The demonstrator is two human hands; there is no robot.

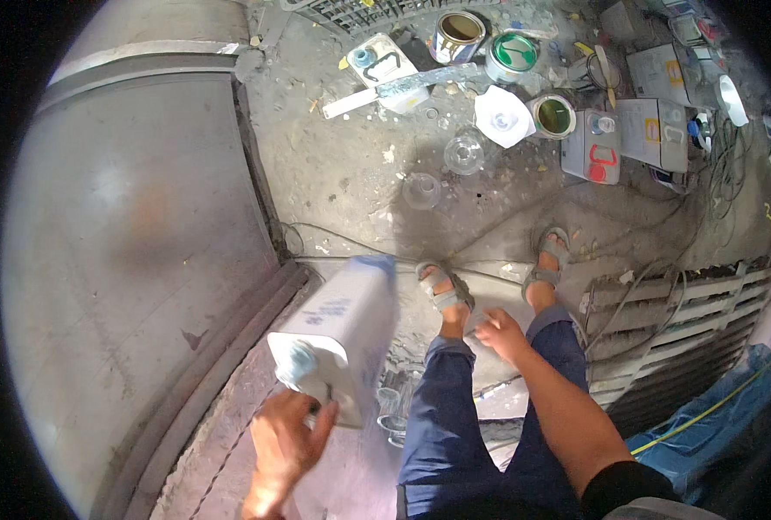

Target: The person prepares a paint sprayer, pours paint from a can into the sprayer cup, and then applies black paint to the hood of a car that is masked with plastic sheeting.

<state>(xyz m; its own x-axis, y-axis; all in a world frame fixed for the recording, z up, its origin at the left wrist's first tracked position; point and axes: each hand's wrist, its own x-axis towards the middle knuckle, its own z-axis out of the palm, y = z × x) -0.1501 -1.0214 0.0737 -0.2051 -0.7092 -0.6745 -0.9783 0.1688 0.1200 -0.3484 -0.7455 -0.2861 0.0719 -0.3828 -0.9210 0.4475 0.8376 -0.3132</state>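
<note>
My left hand point(290, 438) grips the handle at the top of a white rectangular can point(331, 329), held tilted at lower left, with a pale blue cap point(299, 363). The can is slightly blurred. My right hand point(502, 336) hangs between my sandalled feet point(442, 290), its fingers curled and blurred; whether anything is in them is unclear. Below the can, beside my left leg, are clear containers point(390, 407), partly hidden.
Open paint tins point(553, 117), a green-topped tin point(511, 61), several square cans point(650, 134), a white funnel-like piece point(502, 117) and clear plastic cups point(463, 154) lie ahead. A grey metal panel point(125, 217) lines the left; slats point(663, 312), cables point(723, 173) and blue sheeting point(723, 403) are right.
</note>
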